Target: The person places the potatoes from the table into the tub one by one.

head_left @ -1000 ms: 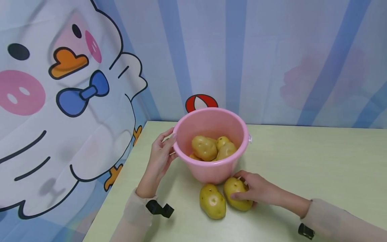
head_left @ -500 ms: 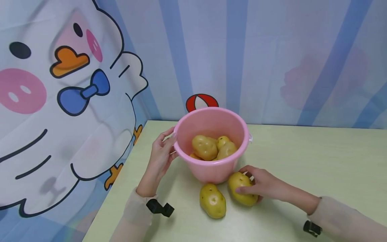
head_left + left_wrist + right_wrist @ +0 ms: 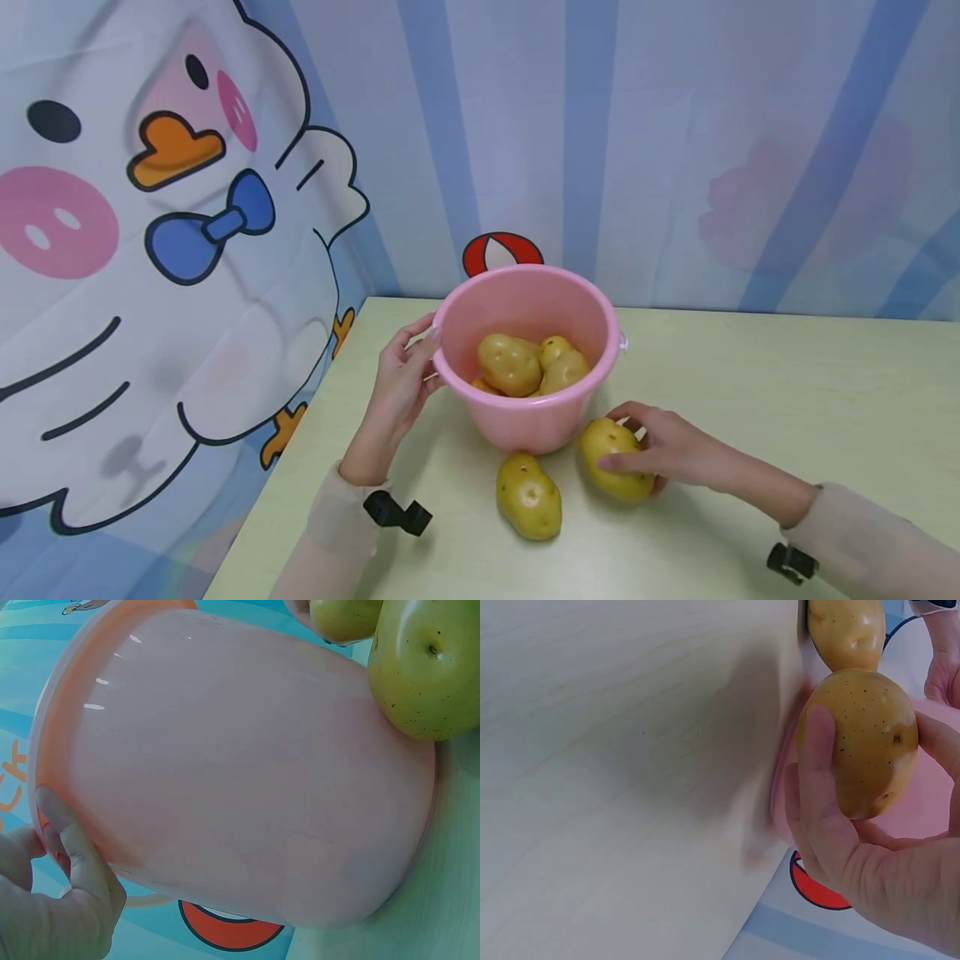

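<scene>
A pink bucket [image 3: 525, 425] stands on the table with several potatoes [image 3: 508, 365] inside it. My left hand [image 3: 402, 375] grips the bucket's rim at its left side; in the left wrist view, thumb and fingers [image 3: 79, 844] pinch that rim. My right hand [image 3: 667, 446] holds a potato [image 3: 611, 458] just right of the bucket's base, thumb on the near side and fingers round the far side. In the right wrist view the same potato [image 3: 862, 742] sits between thumb and fingers. Another potato [image 3: 528, 497] lies on the table in front of the bucket.
The pale green table [image 3: 787, 417] stretches to the right and ends at a blue striped backdrop [image 3: 675, 167]. A cartoon duck cloth [image 3: 247, 350] hangs along the left edge. Black wrist cameras sit on both sleeves [image 3: 862, 517].
My right hand has carried its potato right and slightly away from me, widening the space to the potato lying in front. The left hand and bucket stay put.
</scene>
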### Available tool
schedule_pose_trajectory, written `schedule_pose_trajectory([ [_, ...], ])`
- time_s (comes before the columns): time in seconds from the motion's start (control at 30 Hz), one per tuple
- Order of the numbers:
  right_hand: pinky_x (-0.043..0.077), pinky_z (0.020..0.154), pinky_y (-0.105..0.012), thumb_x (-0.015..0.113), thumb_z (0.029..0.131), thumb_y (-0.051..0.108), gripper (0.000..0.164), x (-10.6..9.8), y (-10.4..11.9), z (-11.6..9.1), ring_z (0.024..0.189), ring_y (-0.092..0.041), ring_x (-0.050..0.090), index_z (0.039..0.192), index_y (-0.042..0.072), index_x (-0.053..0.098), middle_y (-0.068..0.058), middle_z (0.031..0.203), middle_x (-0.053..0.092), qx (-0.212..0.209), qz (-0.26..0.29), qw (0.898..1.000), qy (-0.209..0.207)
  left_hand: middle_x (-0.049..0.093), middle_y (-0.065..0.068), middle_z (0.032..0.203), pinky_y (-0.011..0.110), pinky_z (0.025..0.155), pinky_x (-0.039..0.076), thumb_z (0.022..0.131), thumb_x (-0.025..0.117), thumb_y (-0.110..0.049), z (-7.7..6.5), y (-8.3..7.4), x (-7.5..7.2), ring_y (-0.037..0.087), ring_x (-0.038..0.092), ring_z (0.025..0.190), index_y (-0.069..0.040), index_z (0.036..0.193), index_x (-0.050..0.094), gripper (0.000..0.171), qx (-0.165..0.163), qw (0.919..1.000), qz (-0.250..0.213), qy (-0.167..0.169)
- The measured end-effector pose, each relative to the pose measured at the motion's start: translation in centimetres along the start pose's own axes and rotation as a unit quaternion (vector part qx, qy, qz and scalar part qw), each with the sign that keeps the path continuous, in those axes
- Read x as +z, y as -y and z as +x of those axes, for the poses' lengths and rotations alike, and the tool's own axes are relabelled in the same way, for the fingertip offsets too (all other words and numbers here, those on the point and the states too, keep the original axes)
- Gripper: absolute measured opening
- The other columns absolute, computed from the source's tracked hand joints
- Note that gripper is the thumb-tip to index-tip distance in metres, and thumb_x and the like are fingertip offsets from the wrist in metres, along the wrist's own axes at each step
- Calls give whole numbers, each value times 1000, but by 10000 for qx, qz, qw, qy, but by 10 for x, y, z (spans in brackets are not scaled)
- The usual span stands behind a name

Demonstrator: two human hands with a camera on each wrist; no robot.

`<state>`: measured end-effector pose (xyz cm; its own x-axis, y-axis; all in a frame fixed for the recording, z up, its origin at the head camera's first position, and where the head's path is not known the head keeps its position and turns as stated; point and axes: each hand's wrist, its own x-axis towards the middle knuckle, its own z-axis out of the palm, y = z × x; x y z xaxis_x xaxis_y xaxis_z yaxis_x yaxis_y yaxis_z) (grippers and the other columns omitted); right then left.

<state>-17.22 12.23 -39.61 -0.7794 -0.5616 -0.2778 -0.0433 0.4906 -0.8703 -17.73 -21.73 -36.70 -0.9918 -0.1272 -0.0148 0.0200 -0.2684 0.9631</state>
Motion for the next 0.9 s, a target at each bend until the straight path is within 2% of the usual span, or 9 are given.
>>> schedule_pose_trajectory([
  [0.4,60,55,-43,81,85,30,72,-17,2,-8,76,-25,61,136,-6,46,-18,115,54,-82,77,9999,-15,56,27,130,25,73,59,102,59,-19,-1,-1,0,23,70,88,-10,141,49,41,1,10000,36,15],
  [0.9,60,56,-43,79,87,28,71,-36,1,-14,79,-26,63,139,-6,44,-17,117,56,-129,114,9997,-181,58,25,130,26,75,59,102,59,-20,-1,-1,-1,26,70,93,-11,141,50,41,-24,10000,68,21],
])
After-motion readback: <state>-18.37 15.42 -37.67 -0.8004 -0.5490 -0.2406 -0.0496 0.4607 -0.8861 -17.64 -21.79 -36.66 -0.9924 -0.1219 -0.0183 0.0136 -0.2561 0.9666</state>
